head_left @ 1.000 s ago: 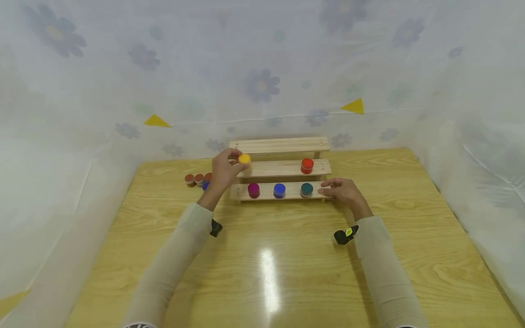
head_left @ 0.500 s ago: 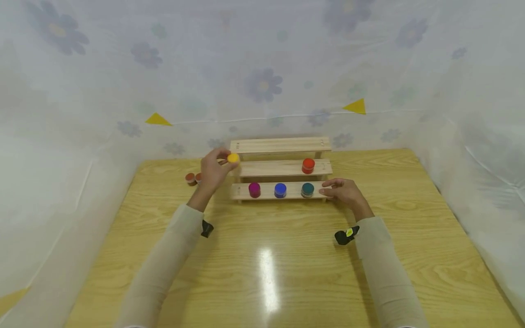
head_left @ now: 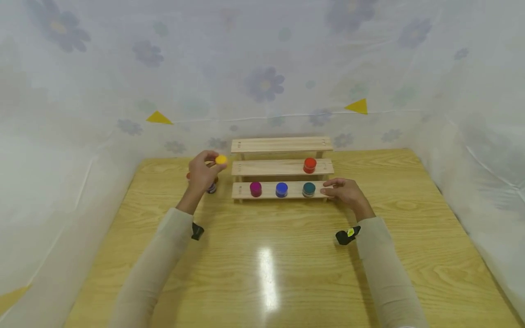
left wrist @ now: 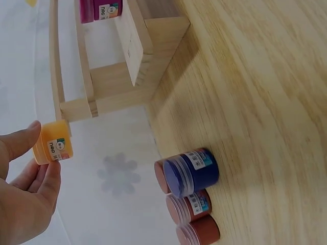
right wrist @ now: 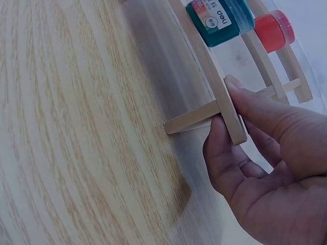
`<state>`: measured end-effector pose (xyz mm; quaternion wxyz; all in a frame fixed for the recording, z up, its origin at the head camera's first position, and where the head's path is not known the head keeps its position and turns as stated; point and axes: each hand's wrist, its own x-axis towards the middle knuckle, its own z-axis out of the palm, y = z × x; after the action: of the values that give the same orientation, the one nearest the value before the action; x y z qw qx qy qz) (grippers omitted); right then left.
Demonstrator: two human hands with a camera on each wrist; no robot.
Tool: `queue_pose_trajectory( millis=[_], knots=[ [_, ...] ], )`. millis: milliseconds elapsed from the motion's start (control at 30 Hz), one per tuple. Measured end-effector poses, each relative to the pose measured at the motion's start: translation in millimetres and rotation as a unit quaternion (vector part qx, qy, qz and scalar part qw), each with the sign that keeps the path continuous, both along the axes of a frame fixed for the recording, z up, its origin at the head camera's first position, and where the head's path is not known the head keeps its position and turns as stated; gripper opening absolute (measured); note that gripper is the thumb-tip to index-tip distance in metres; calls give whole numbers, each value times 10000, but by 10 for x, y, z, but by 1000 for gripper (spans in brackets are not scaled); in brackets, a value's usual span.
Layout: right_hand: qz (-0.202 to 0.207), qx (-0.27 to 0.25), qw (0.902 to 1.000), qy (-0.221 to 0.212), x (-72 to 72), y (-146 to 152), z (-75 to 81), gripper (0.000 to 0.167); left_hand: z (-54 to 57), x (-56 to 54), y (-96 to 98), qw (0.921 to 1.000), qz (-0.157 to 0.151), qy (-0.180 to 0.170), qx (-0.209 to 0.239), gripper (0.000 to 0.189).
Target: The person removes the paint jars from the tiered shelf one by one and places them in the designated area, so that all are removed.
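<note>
My left hand (head_left: pixel 202 173) pinches a yellow paint jar (left wrist: pixel 54 143) between thumb and fingertips, in the air just left of the wooden three-step rack (head_left: pixel 283 167). With thumb above and fingers below, my right hand (head_left: pixel 346 191) grips the right end of the rack's lowest step (right wrist: pixel 231 115). On that step stand a magenta paint jar (head_left: pixel 256 189), a blue paint jar (head_left: pixel 281 190) and a teal paint jar (head_left: pixel 309 189). A red paint jar (head_left: pixel 309 165) stands on the middle step's right part.
Beneath my left hand, a dark blue paint jar (left wrist: pixel 191 172) and several brown-red jars (left wrist: pixel 200 232) stand close together on the wooden table (head_left: pixel 229 273); the head view mostly hides them. Behind the rack hangs a flowered white sheet (head_left: pixel 197 68).
My left hand has moved left with the yellow paint jar, from over the middle step's left end to beside the rack. The right hand has kept its hold.
</note>
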<state>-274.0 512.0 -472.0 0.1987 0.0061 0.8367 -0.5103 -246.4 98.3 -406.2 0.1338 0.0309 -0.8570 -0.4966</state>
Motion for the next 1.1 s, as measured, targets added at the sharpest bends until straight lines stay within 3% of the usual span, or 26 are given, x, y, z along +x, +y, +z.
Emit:
queue_pose_trajectory(
  millis=[133, 400, 767, 1100],
  knots=[
    [7, 56, 10000, 9, 5, 5, 18, 53, -10, 26, -37, 9998, 133, -160, -44, 36],
    [55, 144, 9999, -73, 19, 16, 42, 55, -99, 88, -166, 9995, 287, -65, -107, 36],
    [12, 170, 9998, -76, 29, 66, 63, 56, -154, 106, -329, 9981, 485, -256, -262, 38],
    [-29, 155, 9998, -101, 16, 65, 40, 53, -244, 116, -476, 9946, 780, -588, -357, 38]
  ],
)
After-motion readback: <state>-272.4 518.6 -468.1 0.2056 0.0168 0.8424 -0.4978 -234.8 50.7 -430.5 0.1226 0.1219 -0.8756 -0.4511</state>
